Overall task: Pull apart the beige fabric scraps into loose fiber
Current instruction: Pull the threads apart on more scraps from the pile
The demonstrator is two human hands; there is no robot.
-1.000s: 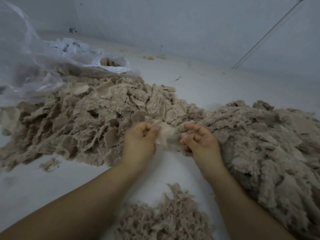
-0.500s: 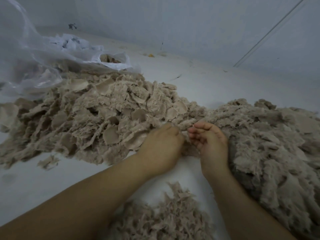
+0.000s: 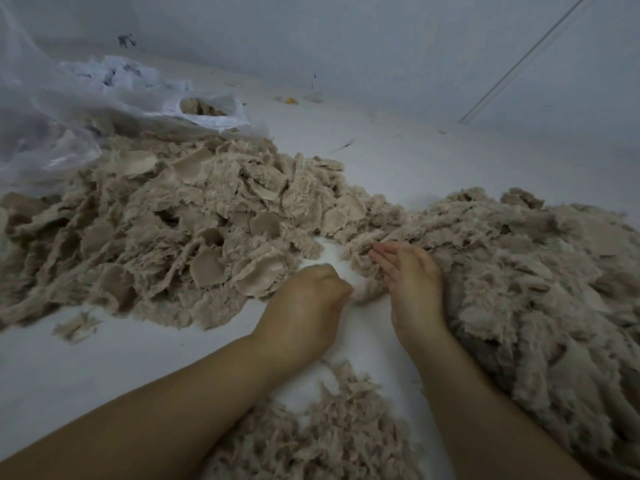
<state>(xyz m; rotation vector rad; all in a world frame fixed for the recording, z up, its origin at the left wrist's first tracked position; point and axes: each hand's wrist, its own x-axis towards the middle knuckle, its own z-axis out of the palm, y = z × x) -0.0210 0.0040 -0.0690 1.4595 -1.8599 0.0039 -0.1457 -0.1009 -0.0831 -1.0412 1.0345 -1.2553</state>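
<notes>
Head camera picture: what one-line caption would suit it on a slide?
Two bare hands, left and right, work between a scrap pile and loose fiber.

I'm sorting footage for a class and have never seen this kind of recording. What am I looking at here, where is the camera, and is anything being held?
No machine here: a person works with bare hands, filmed by a camera worn on their head, looking forward and down. On the white surface lies a heap of beige fabric scraps on the left and a fluffier mound of loose fiber on the right, with more fiber nearer the camera. A clear plastic bag lies behind the scraps. The right hand lies with straight fingers against the fiber mound. The left hand is curled; whether it holds anything is hidden.
</notes>
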